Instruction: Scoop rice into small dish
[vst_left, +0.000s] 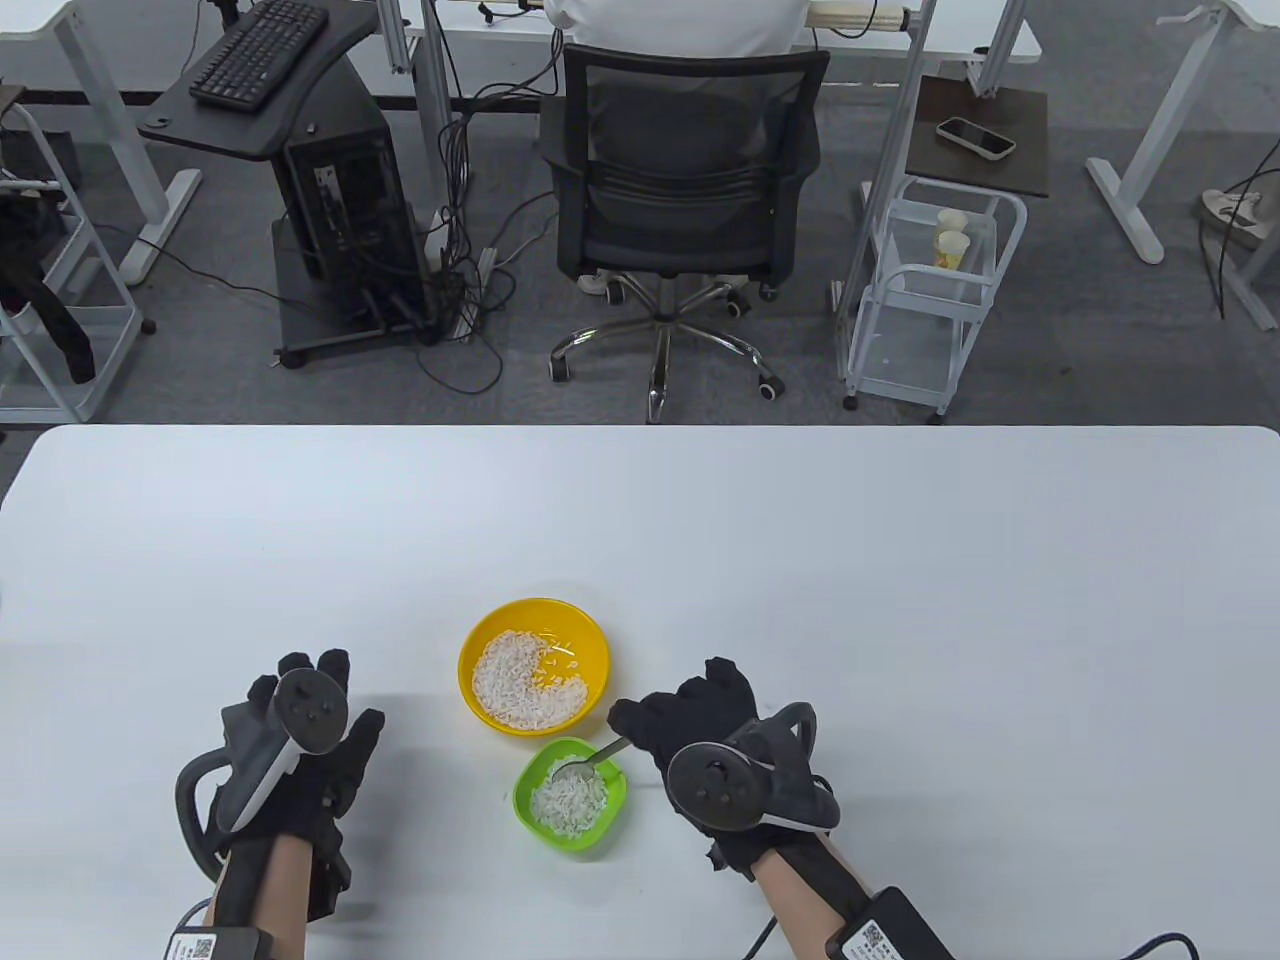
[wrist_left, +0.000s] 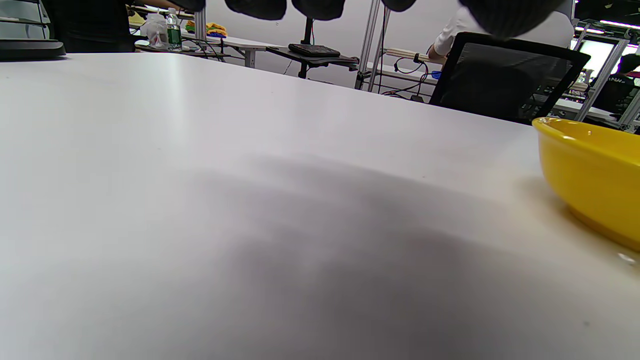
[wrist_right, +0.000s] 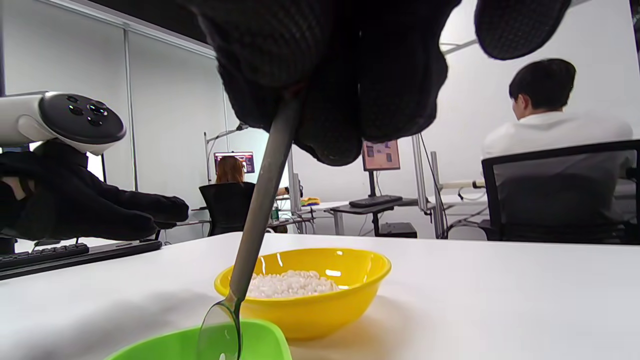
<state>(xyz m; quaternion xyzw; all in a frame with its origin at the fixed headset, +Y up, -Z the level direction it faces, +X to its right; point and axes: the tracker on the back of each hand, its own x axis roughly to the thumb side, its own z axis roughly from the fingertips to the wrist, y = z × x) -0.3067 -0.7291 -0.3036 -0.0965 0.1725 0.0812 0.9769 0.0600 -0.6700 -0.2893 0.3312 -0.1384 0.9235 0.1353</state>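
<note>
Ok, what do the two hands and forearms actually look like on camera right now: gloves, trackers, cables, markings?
Both the left hand and the right hand wear black knit sensor gloves. A dark grey controller-shaped tracker with a round, buttoned face and a ring loop is strapped to each hand's back. The forearms are bare skin, without sleeves. Each wrist carries a black box with a white QR-code label, and black cables trail toward the near edge.

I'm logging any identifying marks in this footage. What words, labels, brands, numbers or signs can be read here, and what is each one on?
No text reads clearly in any view.
White tag on the left wrist unit: a code square and small print, too small to read.
White tag on the right wrist unit: the same, too small to read.
Monitor behind the right hand: blurred screen content.
Bottle on the far desk: label blurred.
Yellow bowl, green dish and spoon: no markings seen.
</note>
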